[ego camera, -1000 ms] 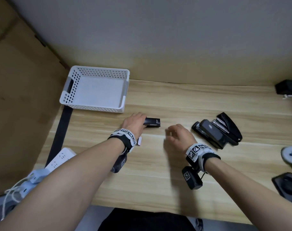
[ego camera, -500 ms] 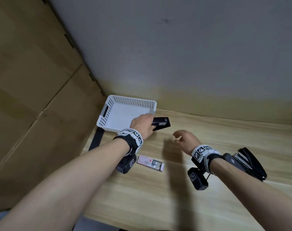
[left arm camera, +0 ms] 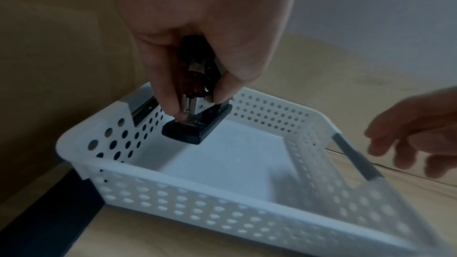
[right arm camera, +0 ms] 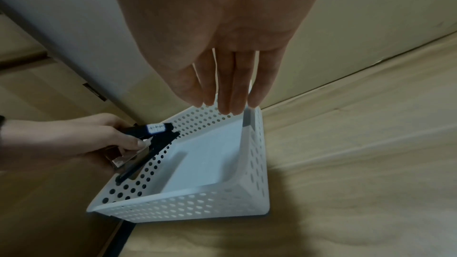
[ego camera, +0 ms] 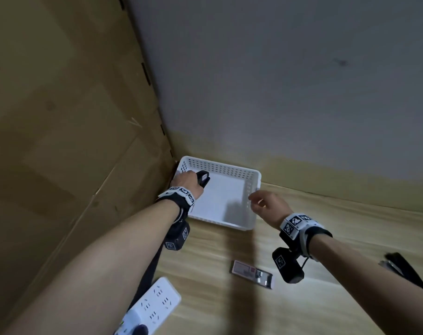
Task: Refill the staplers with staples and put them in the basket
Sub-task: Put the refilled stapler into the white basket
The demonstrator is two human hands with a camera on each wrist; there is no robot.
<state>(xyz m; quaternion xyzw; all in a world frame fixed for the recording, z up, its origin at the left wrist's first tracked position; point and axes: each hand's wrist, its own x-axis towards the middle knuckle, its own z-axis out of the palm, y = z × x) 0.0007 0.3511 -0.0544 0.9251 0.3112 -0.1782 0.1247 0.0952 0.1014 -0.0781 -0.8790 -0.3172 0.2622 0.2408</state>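
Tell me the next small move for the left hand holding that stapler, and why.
Probably lower and release it. The left hand pinches the small black stapler above the white basket's floor, inside its left wall; the right hand hovers open.

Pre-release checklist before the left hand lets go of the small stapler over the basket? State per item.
1. Left hand grips the small black stapler firmly: ok, fingers and thumb pinch its sides.
2. Stapler is over the white basket, inside its rim: ok, near the left wall.
3. Basket floor below is free: ok, nothing lies in it.
4. Right hand is out of the drop path: ok, open, fingers by the far right corner.
5. Stapler is closed and refilled: cannot tell; metal parts show between the fingers.
6. Stapler rests on the floor: not ok, held above it.
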